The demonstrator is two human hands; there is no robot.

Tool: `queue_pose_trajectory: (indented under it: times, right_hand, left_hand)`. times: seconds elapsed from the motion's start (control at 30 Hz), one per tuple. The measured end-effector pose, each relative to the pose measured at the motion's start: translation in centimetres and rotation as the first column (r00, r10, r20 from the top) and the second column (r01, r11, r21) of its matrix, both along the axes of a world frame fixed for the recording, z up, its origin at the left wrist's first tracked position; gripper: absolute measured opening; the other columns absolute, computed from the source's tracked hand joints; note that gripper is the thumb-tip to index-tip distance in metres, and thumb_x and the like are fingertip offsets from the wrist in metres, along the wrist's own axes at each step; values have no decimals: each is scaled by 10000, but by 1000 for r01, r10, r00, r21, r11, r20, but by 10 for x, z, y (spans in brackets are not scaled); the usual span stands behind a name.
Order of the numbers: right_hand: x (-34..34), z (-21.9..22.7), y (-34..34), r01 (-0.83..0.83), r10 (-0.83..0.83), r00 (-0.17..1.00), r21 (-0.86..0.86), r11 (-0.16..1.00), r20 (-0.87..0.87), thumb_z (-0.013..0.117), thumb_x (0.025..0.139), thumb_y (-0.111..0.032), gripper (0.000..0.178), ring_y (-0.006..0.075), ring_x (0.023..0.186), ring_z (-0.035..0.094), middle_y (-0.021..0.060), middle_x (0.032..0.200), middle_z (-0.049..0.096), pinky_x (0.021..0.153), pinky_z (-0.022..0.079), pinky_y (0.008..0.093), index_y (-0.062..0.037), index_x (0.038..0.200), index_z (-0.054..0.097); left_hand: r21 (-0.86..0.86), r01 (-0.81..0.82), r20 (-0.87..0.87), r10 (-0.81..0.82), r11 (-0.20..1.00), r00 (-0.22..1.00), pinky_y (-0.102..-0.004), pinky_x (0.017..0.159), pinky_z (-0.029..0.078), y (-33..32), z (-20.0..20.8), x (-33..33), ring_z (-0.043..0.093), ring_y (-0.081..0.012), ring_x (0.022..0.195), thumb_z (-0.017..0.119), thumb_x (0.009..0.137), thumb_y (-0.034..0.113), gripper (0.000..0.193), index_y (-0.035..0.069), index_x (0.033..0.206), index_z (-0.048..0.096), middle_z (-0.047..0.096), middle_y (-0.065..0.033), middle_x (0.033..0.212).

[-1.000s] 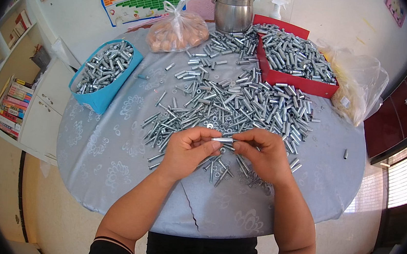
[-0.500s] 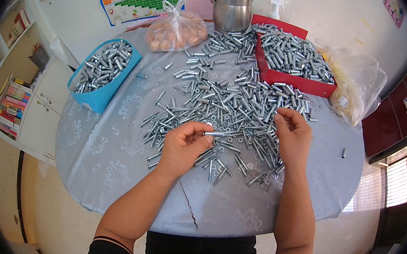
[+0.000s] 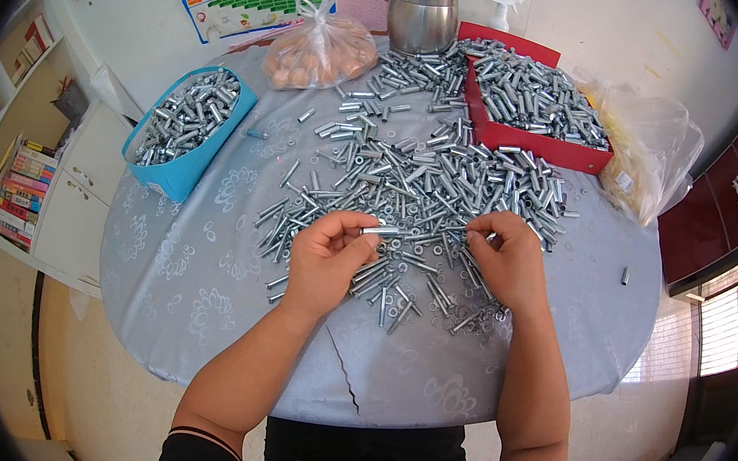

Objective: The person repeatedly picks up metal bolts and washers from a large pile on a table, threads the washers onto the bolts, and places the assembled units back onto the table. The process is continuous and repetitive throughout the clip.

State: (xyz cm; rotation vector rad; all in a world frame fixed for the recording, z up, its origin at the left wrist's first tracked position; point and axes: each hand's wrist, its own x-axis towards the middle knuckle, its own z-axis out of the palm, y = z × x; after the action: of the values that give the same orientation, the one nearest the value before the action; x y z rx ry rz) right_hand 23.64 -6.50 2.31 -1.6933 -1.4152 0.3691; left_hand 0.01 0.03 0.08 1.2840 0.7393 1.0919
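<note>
Between the thumb and fingers of my left hand (image 3: 328,249) is a silvery metal sleeve anchor (image 3: 381,231), lying crosswise with its free end toward the right. My right hand (image 3: 508,257) is closed in a pinch to the right of it, low over the pile; whatever its fingertips hold is too small to make out. Beneath and beyond both hands spreads a heap of loose bolts, sleeves, nuts and washers (image 3: 432,179). Thin bolts and small washers lie mostly near my hands, thicker sleeves farther back.
A blue box (image 3: 180,179) of metal sleeves stands at the left, a red box (image 3: 541,151) heaped with more at the back right. Behind are a tied bag of eggs (image 3: 322,55), a steel pot (image 3: 422,18) and another plastic bag (image 3: 647,159). One stray sleeve (image 3: 625,276) lies far right.
My right hand has moved left and a little down, closer to my left hand. My left hand keeps its hold and the metal piece in it has shifted slightly upward.
</note>
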Motion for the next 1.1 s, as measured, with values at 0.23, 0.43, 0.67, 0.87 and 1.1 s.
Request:
queue_pose_trajectory:
  times: [0.23, 0.43, 0.67, 0.87, 1.1]
  right_hand:
    - [1, -2, -1, -114, 115, 991, -23, 993, 62, 665, 758, -22, 111, 268, 728, 631, 125, 811, 635, 658, 493, 347, -33, 864, 698]
    - [-2, 0, -2, -212, 221, 965, -75, 974, 143, 670, 756, -48, 114, 288, 802, 633, 102, 848, 632, 697, 506, 367, -61, 860, 714]
    - [-6, -7, -1, -218, 248, 907, -126, 968, 339, 669, 777, -105, 125, 282, 848, 630, 71, 881, 615, 731, 516, 387, -120, 884, 732]
    - [-5, -4, -3, -219, 238, 907, -96, 971, 347, 660, 777, -98, 125, 286, 852, 626, 77, 861, 609, 731, 511, 391, -112, 879, 731]
    - [4, 2, -8, -262, 290, 900, -128, 956, 326, 648, 753, -81, 124, 287, 835, 620, 80, 859, 622, 719, 504, 395, -99, 849, 724]
  left_hand:
    - [-11, 10, 21, -10, 1000, 1000, -238, 690, 543, 0, 0, 0, 635, -103, 748, 622, 889, -12, 182, -18, 1069, 646, 684, -72, 895]
    - [-8, 7, 21, -7, 1000, 1000, -239, 691, 544, 0, 0, 1, 635, -103, 756, 623, 890, -9, 182, -16, 1071, 646, 684, -69, 899]
    - [-7, 16, 16, -16, 1000, 1000, -241, 693, 538, -1, 1, 1, 633, -103, 752, 625, 892, -2, 184, -14, 1075, 646, 682, -65, 896]
    - [-13, 13, 13, -12, 1000, 1000, -243, 692, 537, 0, -1, 0, 632, -104, 750, 624, 893, 1, 188, -14, 1079, 644, 681, -64, 894]
    - [-2, -10, 3, 10, 1000, 1000, -249, 689, 549, -1, 2, 2, 633, -103, 751, 624, 889, -1, 180, -14, 1067, 648, 675, -61, 882]
